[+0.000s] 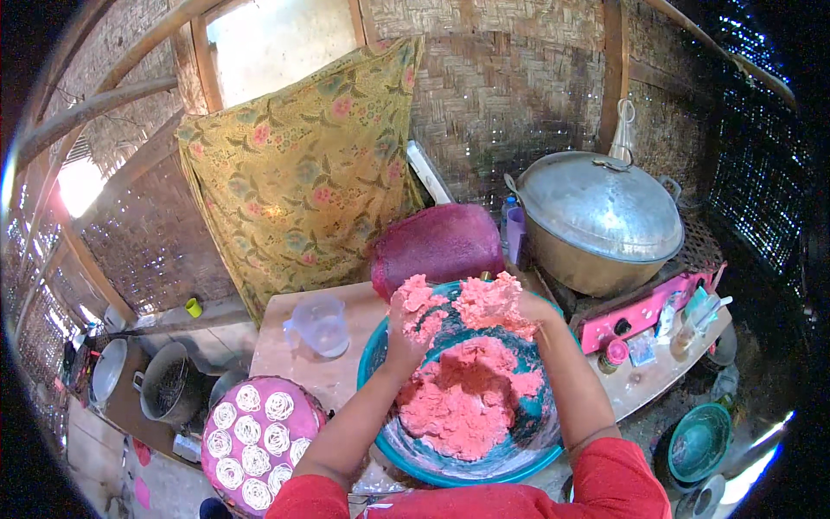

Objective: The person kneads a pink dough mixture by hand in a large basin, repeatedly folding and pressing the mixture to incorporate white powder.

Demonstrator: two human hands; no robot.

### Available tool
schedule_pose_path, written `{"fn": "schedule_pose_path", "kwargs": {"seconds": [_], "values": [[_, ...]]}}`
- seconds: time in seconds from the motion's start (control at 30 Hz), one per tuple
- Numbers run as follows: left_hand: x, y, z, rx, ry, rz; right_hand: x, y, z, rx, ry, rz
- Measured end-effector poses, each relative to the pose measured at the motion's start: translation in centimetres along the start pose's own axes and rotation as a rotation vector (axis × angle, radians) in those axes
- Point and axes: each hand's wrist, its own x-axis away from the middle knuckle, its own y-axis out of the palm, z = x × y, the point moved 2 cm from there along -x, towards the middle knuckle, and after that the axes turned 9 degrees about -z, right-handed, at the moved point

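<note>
We see coarse, crumbly pink dough heaped inside a round teal plastic basin. Toward its far side, our left hand and right hand bear ragged clumps; clinging dough hides the fingers, so we cannot tell their closure.

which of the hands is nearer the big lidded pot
Right. The right hand, over the far right of the big blue bowl, is left of the lidded pot; the left hand is farther left, across the bowl.
</note>
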Motion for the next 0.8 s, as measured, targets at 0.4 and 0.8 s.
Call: {"fn": "schedule_pose_path", "kwargs": {"seconds": [0.4, 0.8], "values": [[-0.1, 0.7, 1.6, 0.314, -0.158, -0.038, -0.8, 0.3, 0.7, 0.664, -0.011, 0.113], [0.7, 1.2, -1.1, 0.259, -0.105, -0.036, -1.0, 2.5, -0.3, 1.335, -0.281, 0.173]]}}
